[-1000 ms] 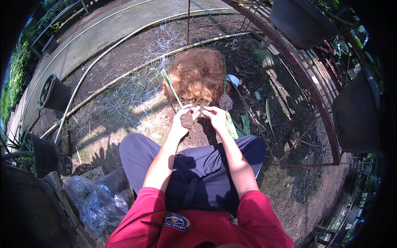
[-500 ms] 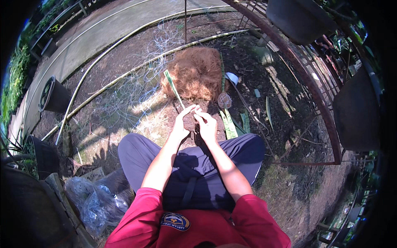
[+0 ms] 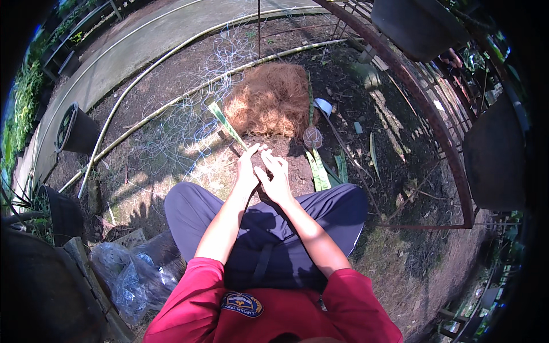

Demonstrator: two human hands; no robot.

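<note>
A long green leaf cutting with pale banded markings leans up and to the left out of my left hand, whose fingers are closed around its lower end. Right beside it, my right hand is curled in toward the left fingers, thumb bent. Whatever lies between the two hands is hidden by them. Just beyond them sits a big heap of brown coconut fibre. More striped leaf pieces lie on the ground to the right of my right hand, below a small round ball bound with pale string.
Tangled pale blue string spreads over the soil at left. A white bowl sits beside the fibre. A rusty curved metal frame arches at right. Dark pots and a clear plastic bag are at left.
Both hands have shifted slightly left, and the leaf now leans further left. The right fingers have straightened somewhat and moved toward the left hand.
</note>
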